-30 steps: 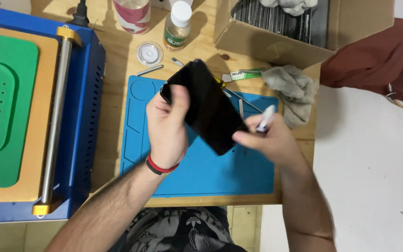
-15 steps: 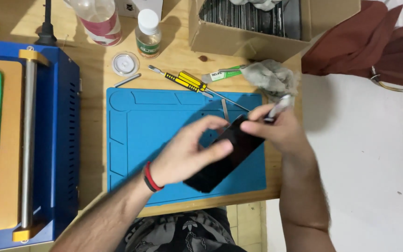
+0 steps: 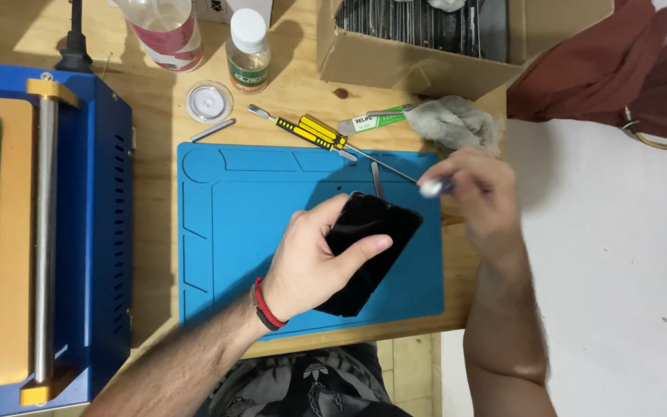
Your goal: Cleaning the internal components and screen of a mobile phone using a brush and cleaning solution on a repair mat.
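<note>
Left hand (image 3: 310,266) gripping black phone (image 3: 372,247) over blue mat (image 3: 256,224), right hand (image 3: 476,201) pinching pen-like tool (image 3: 431,187) past mat's edge

Across the left of my view I see a blue machine (image 3: 94,232) with a green pad and a steel roller. Top centre stands a clear plastic bottle with a pink label (image 3: 165,31), and beside it a small white-capped bottle (image 3: 247,50). A round clear lid (image 3: 209,101) lies below them. Upper right I see an open cardboard box (image 3: 418,54), a crumpled grey rag (image 3: 449,123), a yellow-handled screwdriver (image 3: 314,133), and dark red cloth (image 3: 604,69).
</note>
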